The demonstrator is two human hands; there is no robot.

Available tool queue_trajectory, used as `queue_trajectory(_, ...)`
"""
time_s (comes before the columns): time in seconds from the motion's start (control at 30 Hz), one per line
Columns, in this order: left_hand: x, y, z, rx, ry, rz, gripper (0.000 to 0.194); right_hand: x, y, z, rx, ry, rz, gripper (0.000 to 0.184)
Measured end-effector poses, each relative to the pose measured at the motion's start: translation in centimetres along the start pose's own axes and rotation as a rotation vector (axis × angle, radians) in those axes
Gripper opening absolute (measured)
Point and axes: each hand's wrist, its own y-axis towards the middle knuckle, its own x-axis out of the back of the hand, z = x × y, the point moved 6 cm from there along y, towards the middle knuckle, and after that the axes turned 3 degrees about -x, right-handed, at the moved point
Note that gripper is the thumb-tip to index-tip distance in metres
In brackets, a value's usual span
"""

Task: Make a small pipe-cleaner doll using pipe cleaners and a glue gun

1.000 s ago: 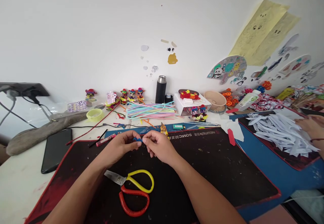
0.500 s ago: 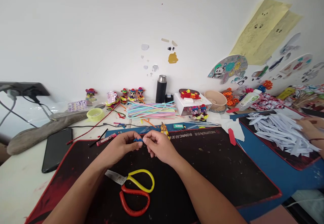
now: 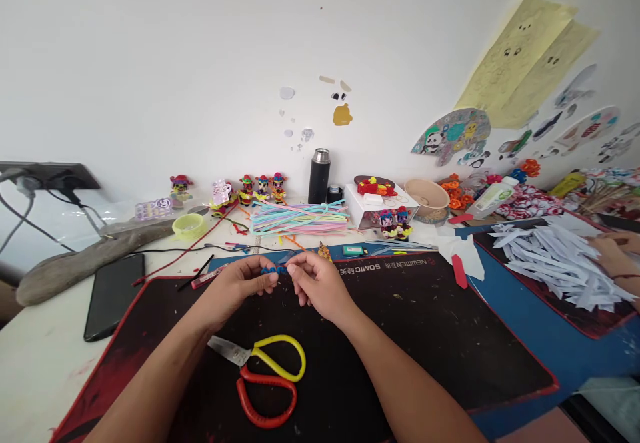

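A short, crinkled blue pipe cleaner (image 3: 273, 270) spans the gap between my two hands, above the dark desk mat (image 3: 425, 336). My left hand (image 3: 250, 279) pinches its left part between thumb and fingers. At the other end, my right hand (image 3: 316, 281) closes thumb and forefinger on its tip, with the other fingers curled beneath. Nearer to me, scissors (image 3: 245, 368) with one yellow and one red handle lie on the mat, blades pointing left. Just behind my right hand a small yellowish figure (image 3: 324, 252) is partly hidden.
Behind the mat are pastel pipe cleaners (image 3: 300, 219), a black flask (image 3: 319, 177), a white box (image 3: 354, 208) and several small figures (image 3: 262, 189). A phone (image 3: 114, 296) lies left. At right, another person's hand (image 3: 617, 256) is by a pile of white paper strips (image 3: 565, 263).
More of the blue pipe cleaner shows between my hands, and its crinkled shape is visible. My hands have shifted slightly; the scissors have stayed put.
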Motion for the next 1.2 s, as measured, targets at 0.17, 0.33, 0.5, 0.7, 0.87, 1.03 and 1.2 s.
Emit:
queue_trajectory(0.17,0.5,0.1,0.5,0.013,-0.037,-0.059,0.042,-0.1,-0.1,0.1,-0.008,0.027,-0.001,0.033)
queue_trajectory(0.33,0.1,0.0,0.3,0.007,-0.039,-0.022,0.043,-0.8,-0.2,-0.4,-0.059,0.012,0.057,0.034)
queue_trajectory(0.5,-0.2,0.0,0.3,0.014,-0.034,0.004,0.046,-1.1,-0.3,-0.8,-0.111,-0.01,0.092,0.037)
queue_trajectory(0.7,-0.3,0.0,0.5,0.031,-0.015,0.028,0.047,-1.1,-0.1,-1.0,-0.137,-0.004,0.12,0.046)
queue_trajectory(0.87,-0.3,-0.1,0.4,0.04,-0.012,0.029,0.047,-1.2,-0.1,-1.1,-0.144,-0.005,0.123,0.048)
queue_trajectory(1.03,-0.2,0.0,0.5,0.021,-0.022,0.018,0.045,-1.3,-0.1,-1.2,-0.139,0.001,0.127,0.047)
queue_trajectory(1.2,-0.2,0.1,0.8,0.046,-0.053,0.004,0.047,-1.4,-0.1,-1.4,-0.146,0.019,0.122,0.049)
